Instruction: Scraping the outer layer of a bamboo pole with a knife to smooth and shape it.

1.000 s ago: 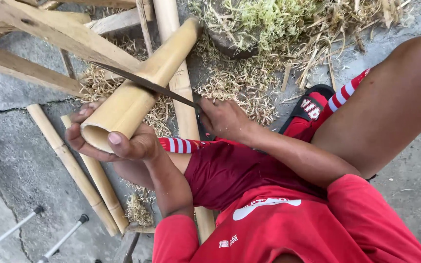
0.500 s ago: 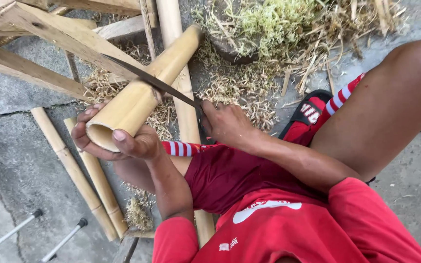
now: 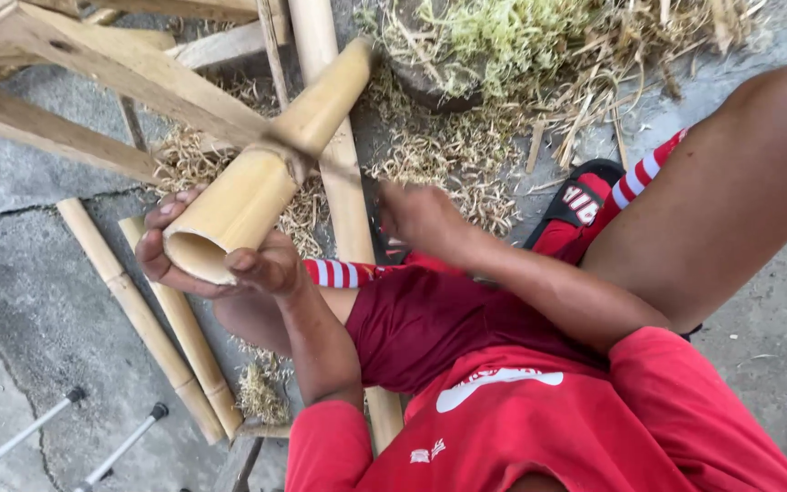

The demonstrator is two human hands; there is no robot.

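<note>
Head view looks down on the left hand (image 3: 216, 264), which is clenched around the near, open end of a thick bamboo tube (image 3: 257, 178): the thumb lies over the rim on the right and the fingers curl under from the left. That hollow end points toward the person; the tube slopes up and away to the right, its far end reaching the shavings (image 3: 453, 155) near the top of the picture. Partway along, at a joint, the tube rests against a wooden frame (image 3: 93, 59) that crosses the upper left corner.

Right hand (image 3: 421, 214) sits just right of the tube's middle, blurred with motion. It looks closed, but whether it grips anything I cannot tell; a dark blurred streak runs from it toward the tube's joint, too smeared to name.

Under the tube lies a long pale plank (image 3: 339, 173), running from the top edge down toward the person's lap. Left of the held end, two thinner bamboo poles (image 3: 138, 310) lie side by side on the cracked concrete floor (image 3: 29, 273), slanting down to the right. Dry shavings are scattered around the plank and heaped toward the top right. Two thin metal rods (image 3: 66, 437) with dark tips lie at the bottom left. The person wears red shorts and a red shirt, with a red striped sock by the right knee.
</note>
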